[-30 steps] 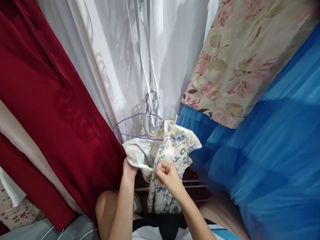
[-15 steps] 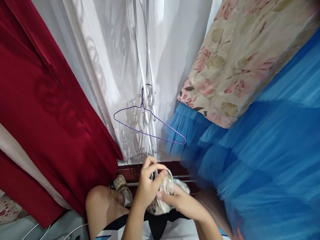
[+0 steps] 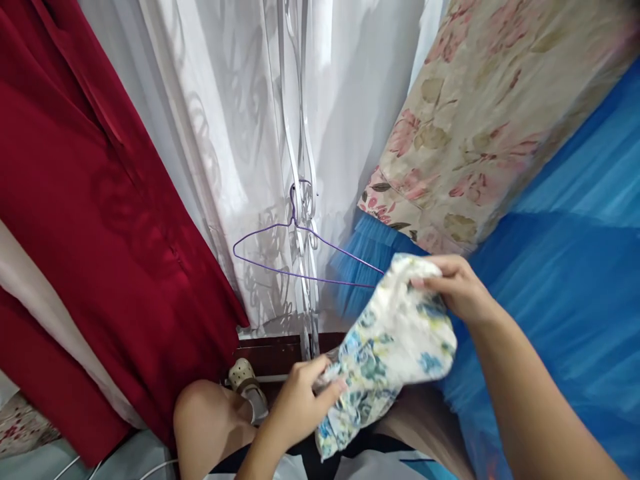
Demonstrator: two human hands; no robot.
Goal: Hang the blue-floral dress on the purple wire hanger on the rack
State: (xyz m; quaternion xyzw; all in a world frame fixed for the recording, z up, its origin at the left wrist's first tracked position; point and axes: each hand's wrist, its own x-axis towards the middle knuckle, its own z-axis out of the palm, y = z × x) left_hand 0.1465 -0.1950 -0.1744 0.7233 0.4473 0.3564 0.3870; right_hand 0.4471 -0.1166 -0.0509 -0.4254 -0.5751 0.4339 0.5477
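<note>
A white cloth with blue, green and yellow flowers (image 3: 385, 340) is stretched between my two hands above my lap; its exact kind I cannot make out. My left hand (image 3: 313, 393) pinches its lower left edge between thumb and fingers. Higher up, my right hand (image 3: 457, 283) grips the upper right corner. Behind the cloth a purple wire hanger (image 3: 270, 269) hangs bare by its hook from a white metal frame (image 3: 299, 133). The cloth covers the hanger's right end.
Red curtain (image 3: 100, 220) drapes on the left, white curtain (image 3: 225, 133) behind the frame. To the right hang a beige floral cloth (image 3: 450, 133) and layered blue tulle (image 3: 545, 320). Below are my bent knee (image 3: 207, 413), a beige clog (image 3: 243, 377) and white cables (image 3: 159, 469).
The bunched cloth has been spread open and raised. My right hand has moved up and to the right with its corner, while my left hand has dropped slightly.
</note>
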